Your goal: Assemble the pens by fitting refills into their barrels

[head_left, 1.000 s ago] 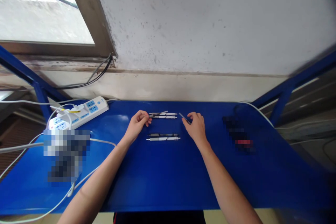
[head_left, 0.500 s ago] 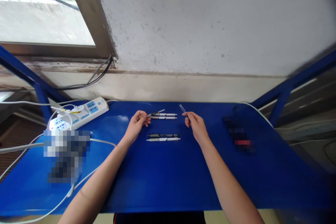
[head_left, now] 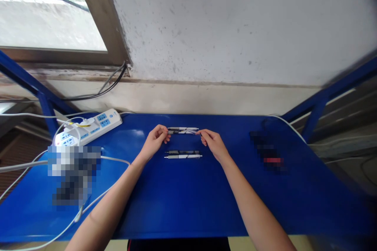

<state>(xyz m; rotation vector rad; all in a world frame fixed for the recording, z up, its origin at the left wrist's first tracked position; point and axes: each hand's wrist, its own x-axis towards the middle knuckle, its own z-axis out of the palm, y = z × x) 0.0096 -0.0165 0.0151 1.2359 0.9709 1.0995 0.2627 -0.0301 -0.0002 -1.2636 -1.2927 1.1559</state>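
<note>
My left hand [head_left: 155,140] is closed, thumb and fingertips pinching the grip end of a pen with a thin refill [head_left: 176,131] pointing right. Opposite it, my right hand [head_left: 213,143] pinches a clear pen barrel [head_left: 192,129], whose open end meets the refill. Just behind them lies a white pen [head_left: 191,128]; another beside it is mostly hidden by the held parts. Nearer to me, a dark pen [head_left: 183,152] and a white pen with a grey grip [head_left: 183,156] lie side by side on the blue table [head_left: 182,196].
A white power strip [head_left: 107,122] with plugs and white cables stands at the left. Below it is a blurred patch [head_left: 73,176]. Some dark item with a red part [head_left: 272,160] lies at the right. Blue frame bars [head_left: 312,106] and a wall bound the table.
My right hand has moved left and slightly down, bringing the clear barrel to the refill. My left hand stays nearly in place, with the refill now level instead of tilted up.
</note>
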